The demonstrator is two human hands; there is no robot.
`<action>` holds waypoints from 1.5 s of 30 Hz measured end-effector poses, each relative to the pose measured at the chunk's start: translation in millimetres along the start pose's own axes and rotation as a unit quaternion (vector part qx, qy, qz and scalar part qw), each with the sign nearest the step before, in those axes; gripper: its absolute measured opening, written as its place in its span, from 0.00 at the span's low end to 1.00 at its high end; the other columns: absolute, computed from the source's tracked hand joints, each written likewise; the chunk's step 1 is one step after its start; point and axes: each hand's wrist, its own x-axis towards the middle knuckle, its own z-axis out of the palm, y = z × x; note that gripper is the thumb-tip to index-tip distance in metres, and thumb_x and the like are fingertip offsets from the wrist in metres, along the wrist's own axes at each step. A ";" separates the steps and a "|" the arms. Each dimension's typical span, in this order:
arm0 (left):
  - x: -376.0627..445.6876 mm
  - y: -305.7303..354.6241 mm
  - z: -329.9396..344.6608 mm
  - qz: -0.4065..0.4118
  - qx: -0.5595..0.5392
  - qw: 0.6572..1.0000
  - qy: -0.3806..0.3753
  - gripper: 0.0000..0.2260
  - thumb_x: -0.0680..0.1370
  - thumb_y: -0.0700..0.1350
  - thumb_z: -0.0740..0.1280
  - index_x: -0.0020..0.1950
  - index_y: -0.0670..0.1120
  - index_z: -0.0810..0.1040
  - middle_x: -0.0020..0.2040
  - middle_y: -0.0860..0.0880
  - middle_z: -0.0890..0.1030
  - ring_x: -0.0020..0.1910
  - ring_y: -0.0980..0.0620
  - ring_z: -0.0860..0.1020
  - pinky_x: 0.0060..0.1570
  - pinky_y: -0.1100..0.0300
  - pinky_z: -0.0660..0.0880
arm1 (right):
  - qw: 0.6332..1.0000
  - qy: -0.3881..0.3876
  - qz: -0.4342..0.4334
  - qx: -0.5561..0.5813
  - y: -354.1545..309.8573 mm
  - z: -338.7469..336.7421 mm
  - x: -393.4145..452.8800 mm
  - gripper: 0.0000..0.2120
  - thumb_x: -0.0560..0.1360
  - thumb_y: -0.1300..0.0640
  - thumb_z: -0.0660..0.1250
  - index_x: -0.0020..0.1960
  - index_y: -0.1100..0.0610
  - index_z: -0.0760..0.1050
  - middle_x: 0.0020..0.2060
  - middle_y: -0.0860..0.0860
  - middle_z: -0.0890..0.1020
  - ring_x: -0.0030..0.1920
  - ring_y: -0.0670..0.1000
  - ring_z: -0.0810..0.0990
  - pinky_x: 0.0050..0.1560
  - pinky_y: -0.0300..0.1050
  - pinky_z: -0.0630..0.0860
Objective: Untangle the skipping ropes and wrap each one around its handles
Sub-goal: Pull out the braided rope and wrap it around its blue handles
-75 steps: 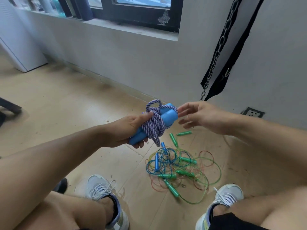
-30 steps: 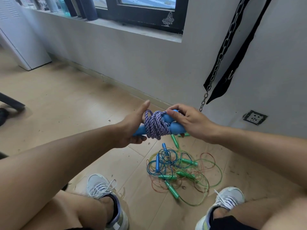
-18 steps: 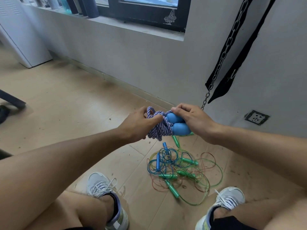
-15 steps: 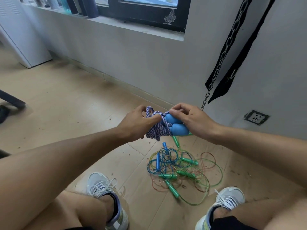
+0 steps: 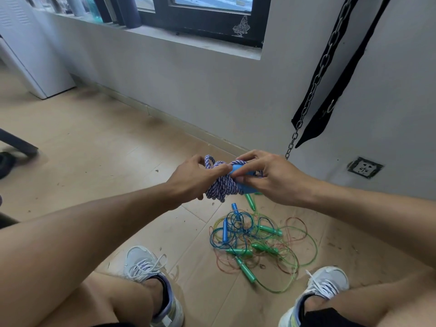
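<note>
A purple-and-white braided skipping rope [image 5: 221, 185] is wound around two blue handles [image 5: 245, 172], held above the floor in front of me. My left hand [image 5: 191, 180] grips the wound rope from the left, and a loop sticks up by its thumb. My right hand [image 5: 266, 175] pinches the blue handle ends from the right; its fingers hide most of them. On the floor below lies a tangle of thin ropes [image 5: 257, 241] in blue, green, yellow and red, with green handles [image 5: 245, 271] and small blue handles [image 5: 224, 230].
My two white trainers [image 5: 151, 277] [image 5: 323, 286] stand on the wooden floor either side of the tangle. A grey wall with a socket [image 5: 364, 167] is close ahead. A chain [image 5: 306, 100] and black strap [image 5: 335, 95] hang against it. A white cabinet [image 5: 28, 48] stands far left.
My right hand came in and took hold of the blue handle ends. My left hand shifted from the handles onto the wound rope. The bundle moved slightly right and away.
</note>
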 end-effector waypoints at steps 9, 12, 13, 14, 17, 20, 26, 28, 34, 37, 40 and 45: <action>2.8 3.5 6.2 0.003 0.039 0.999 0.031 0.24 0.71 0.63 0.69 0.60 0.49 0.73 0.46 0.47 0.83 0.36 0.52 0.81 0.27 0.62 0.72 | 0.965 0.032 -0.052 -0.255 -22.5 -0.4 1.3 0.09 0.79 0.49 0.68 0.56 0.45 0.84 0.56 0.46 0.80 0.49 0.50 0.80 0.49 0.44 0.77; 0.7 6.1 7.6 0.006 0.060 0.998 0.031 0.25 0.70 0.65 0.70 0.58 0.50 0.72 0.44 0.48 0.82 0.37 0.52 0.81 0.30 0.60 0.72 | 0.934 0.012 -0.063 -0.351 -32.7 3.3 5.2 0.11 0.80 0.53 0.64 0.58 0.51 0.82 0.55 0.49 0.79 0.49 0.52 0.79 0.42 0.44 0.71; 0.4 6.1 8.0 0.004 0.064 0.997 0.032 0.25 0.71 0.65 0.70 0.58 0.50 0.72 0.44 0.48 0.82 0.37 0.52 0.81 0.31 0.60 0.73 | 0.927 0.005 -0.064 -0.370 -34.5 5.1 6.0 0.10 0.80 0.53 0.63 0.58 0.53 0.81 0.55 0.50 0.79 0.49 0.52 0.78 0.40 0.45 0.69; 0.7 5.7 8.1 0.000 0.068 0.997 0.034 0.25 0.71 0.65 0.70 0.58 0.50 0.72 0.44 0.48 0.82 0.37 0.52 0.81 0.31 0.60 0.72 | 0.921 -0.002 -0.065 -0.385 -35.7 6.4 6.6 0.10 0.80 0.53 0.63 0.58 0.54 0.80 0.55 0.51 0.78 0.49 0.52 0.77 0.40 0.45 0.67; 1.0 5.1 7.1 -0.008 0.064 0.997 0.039 0.24 0.72 0.65 0.69 0.57 0.49 0.73 0.44 0.47 0.83 0.35 0.52 0.81 0.28 0.60 0.72 | 0.913 -0.009 -0.073 -0.402 -34.9 6.9 8.9 0.10 0.79 0.53 0.64 0.56 0.57 0.78 0.53 0.52 0.78 0.45 0.51 0.71 0.39 0.44 0.67; 0.9 4.5 6.8 -0.019 0.030 0.999 0.025 0.21 0.73 0.62 0.68 0.57 0.48 0.73 0.42 0.45 0.83 0.30 0.52 0.79 0.24 0.63 0.70 | 0.922 -0.002 -0.090 -0.376 -28.6 3.7 12.1 0.09 0.76 0.54 0.64 0.51 0.58 0.78 0.48 0.51 0.78 0.42 0.52 0.74 0.39 0.43 0.68; 0.9 0.1 -0.6 -0.050 0.002 0.998 -0.039 0.17 0.77 0.59 0.66 0.52 0.45 0.76 0.36 0.45 0.83 0.26 0.51 0.77 0.24 0.63 0.68 | 0.974 0.059 -0.090 -0.199 -9.9 -7.2 2.6 0.06 0.72 0.53 0.71 0.47 0.53 0.81 0.43 0.49 0.85 0.39 0.50 0.83 0.44 0.48 0.81; -0.2 0.4 0.2 -0.046 -0.013 0.998 -0.050 0.18 0.77 0.58 0.66 0.52 0.44 0.77 0.35 0.44 0.82 0.25 0.51 0.76 0.25 0.62 0.68 | 0.982 0.063 -0.063 -0.167 -6.4 -7.0 0.1 0.08 0.72 0.49 0.69 0.49 0.50 0.79 0.45 0.47 0.86 0.41 0.49 0.83 0.45 0.49 0.81; -1.4 5.2 7.5 -0.007 -0.036 0.999 -0.009 0.14 0.78 0.56 0.66 0.51 0.45 0.77 0.34 0.44 0.83 0.24 0.51 0.77 0.22 0.62 0.69 | 0.991 0.038 -0.024 -0.124 -3.8 -1.7 6.2 0.09 0.77 0.43 0.67 0.53 0.46 0.78 0.54 0.46 0.84 0.52 0.49 0.81 0.55 0.53 0.79; -2.7 8.4 7.8 -0.002 -0.031 0.999 -0.023 0.16 0.80 0.56 0.62 0.51 0.43 0.79 0.34 0.43 0.84 0.26 0.49 0.78 0.25 0.60 0.70 | 0.993 0.060 -0.022 -0.100 -1.2 0.3 8.4 0.05 0.81 0.48 0.66 0.51 0.48 0.75 0.54 0.49 0.83 0.51 0.52 0.80 0.53 0.56 0.79; -6.8 13.4 9.7 -0.003 -0.034 0.996 -0.083 0.23 0.82 0.62 0.57 0.51 0.43 0.77 0.37 0.42 0.85 0.28 0.47 0.81 0.27 0.59 0.75 | 0.988 0.096 -0.047 -0.108 0.1 1.3 7.2 0.07 0.84 0.49 0.58 0.53 0.51 0.69 0.42 0.51 0.83 0.37 0.52 0.81 0.38 0.55 0.79; -11.1 11.9 11.3 -0.009 -0.048 0.985 -0.166 0.37 0.70 0.73 0.66 0.68 0.50 0.65 0.40 0.43 0.84 0.29 0.49 0.78 0.28 0.58 0.73 | 0.964 0.198 -0.097 -0.151 1.1 -3.7 7.9 0.11 0.84 0.46 0.51 0.58 0.52 0.63 0.32 0.53 0.83 0.27 0.57 0.78 0.30 0.54 0.75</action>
